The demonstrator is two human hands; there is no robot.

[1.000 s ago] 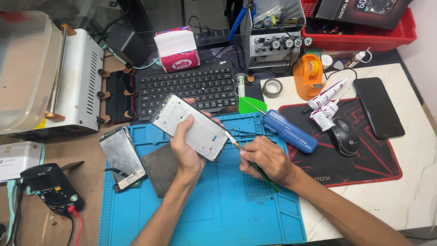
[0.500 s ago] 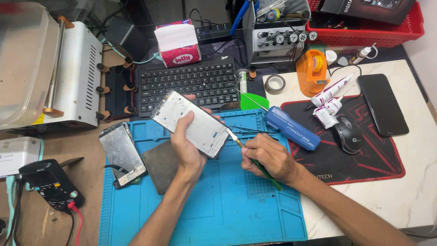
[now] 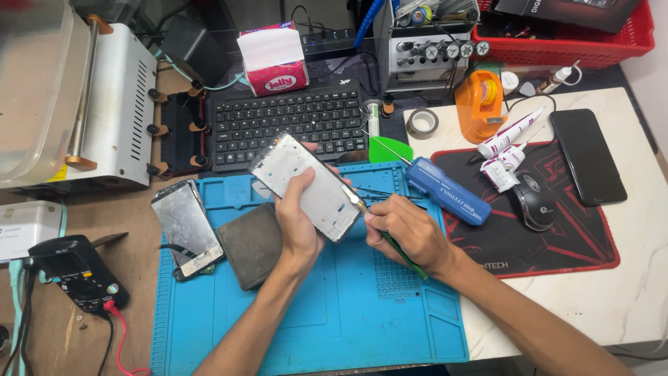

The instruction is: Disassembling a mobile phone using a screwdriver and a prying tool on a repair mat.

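Head view, looking straight down on a busy repair bench. Centre of the frame, the left hand (image 3: 299,223) grips a phone frame (image 3: 306,184), a thin pale panel held tilted above the blue work mat (image 3: 313,320). The thumb is wrapped over the near face and the fingers curl behind, so it is clamped by its long edges. The right hand (image 3: 410,233) has its fingers pressed together in a pen-style pinch on a thin green-handled tool (image 3: 400,252), whose tip meets the lower right edge of the frame, close by the left thumb.

That frame looks light and thin, probably stiff across its short side but ready to flex or crack if twisted. Best taken by the rims, as it is now, with support close to where the tool presses. The bare flat face looks smooth, so a slip is a fair worry.

Left of centre on the mat lies a cracked phone screen (image 3: 186,226) and beside it a dark square pad (image 3: 254,244), both just apart from the left forearm. To the right, a blue screwdriver (image 3: 445,191) rests across the mat's edge, near the right hand. Upper middle, a black keyboard (image 3: 289,125). Far right, a black computer mouse (image 3: 536,202) on a red-trimmed mouse pad (image 3: 557,244).
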